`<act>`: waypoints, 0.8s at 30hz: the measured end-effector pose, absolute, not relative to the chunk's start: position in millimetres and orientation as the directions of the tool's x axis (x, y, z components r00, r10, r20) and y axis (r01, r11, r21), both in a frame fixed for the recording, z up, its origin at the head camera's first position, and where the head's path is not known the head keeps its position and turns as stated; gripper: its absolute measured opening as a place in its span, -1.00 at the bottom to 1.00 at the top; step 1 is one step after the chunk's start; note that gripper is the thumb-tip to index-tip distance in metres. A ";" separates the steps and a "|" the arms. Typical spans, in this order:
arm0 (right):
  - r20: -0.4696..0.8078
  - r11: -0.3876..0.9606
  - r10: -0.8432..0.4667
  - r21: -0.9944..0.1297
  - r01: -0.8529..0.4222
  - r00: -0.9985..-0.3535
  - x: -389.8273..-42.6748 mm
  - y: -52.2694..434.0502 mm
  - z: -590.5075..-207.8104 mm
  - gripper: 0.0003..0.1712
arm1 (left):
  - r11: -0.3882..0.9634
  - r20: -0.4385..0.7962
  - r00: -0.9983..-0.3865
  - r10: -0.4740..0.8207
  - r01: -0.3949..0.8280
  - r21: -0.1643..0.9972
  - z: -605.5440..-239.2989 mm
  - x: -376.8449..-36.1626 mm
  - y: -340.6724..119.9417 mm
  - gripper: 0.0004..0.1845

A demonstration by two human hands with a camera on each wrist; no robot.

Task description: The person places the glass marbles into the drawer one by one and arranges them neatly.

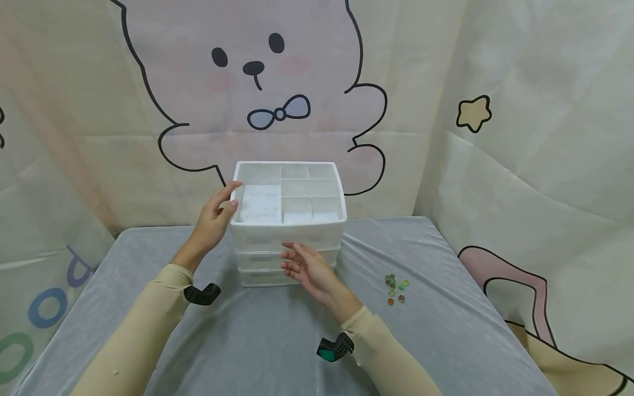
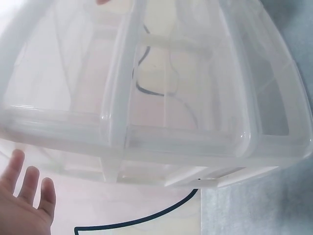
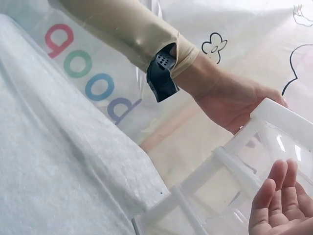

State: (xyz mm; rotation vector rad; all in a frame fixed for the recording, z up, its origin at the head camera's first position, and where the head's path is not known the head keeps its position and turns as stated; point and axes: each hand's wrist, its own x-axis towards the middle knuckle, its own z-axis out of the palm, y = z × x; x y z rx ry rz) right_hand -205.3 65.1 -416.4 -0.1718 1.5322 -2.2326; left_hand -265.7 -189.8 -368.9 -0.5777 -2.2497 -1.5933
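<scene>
A white see-through drawer unit (image 1: 287, 234) with a divided tray on top stands at the middle of the table. My left hand (image 1: 233, 196) is at its upper left corner, thumb resting on the top rim. In the left wrist view its fingers (image 2: 27, 193) are straight and off the unit's wall (image 2: 171, 98). My right hand (image 1: 293, 262) hovers in front of the drawer fronts, fingers relaxed and holding nothing. The right wrist view shows the right hand's fingers (image 3: 276, 193) just short of the unit's corner (image 3: 281, 120), with the left hand (image 3: 234, 105) behind that corner.
Several small coloured glass beads (image 1: 395, 288) lie loose on the grey tablecloth (image 1: 257, 341) to the right of the unit. A cartoon-print curtain (image 1: 257, 99) hangs close behind and on both sides of the table.
</scene>
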 end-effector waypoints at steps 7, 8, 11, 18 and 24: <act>-0.145 -0.314 -0.386 -0.908 0.278 -0.911 -205.6 63.4 -415.1 -0.44 | 0.336 0.475 -0.867 0.151 0.497 0.800 -367.0 -265.1 -191.5 -0.49; -0.147 -0.315 -0.384 -0.907 0.279 -0.912 -205.3 63.4 -415.5 -0.43 | 0.337 0.471 -0.868 0.156 0.495 0.801 -367.0 -264.9 -192.0 -0.49; -0.151 -0.312 -0.387 -0.907 0.283 -0.910 -204.0 63.3 -416.6 -0.39 | 0.340 0.457 -0.873 0.167 0.486 0.805 -367.3 -264.5 -193.7 -0.48; -0.149 -0.309 -0.404 -0.906 0.288 -0.903 -200.1 64.6 -418.3 -0.33 | 0.348 0.435 -0.879 0.196 0.477 0.807 -365.1 -264.1 -196.6 -0.46; -0.144 -0.316 -0.414 -0.903 0.290 -0.899 -195.6 66.4 -417.7 -0.33 | 0.342 0.424 -0.881 0.211 0.473 0.812 -363.0 -262.7 -196.4 -0.46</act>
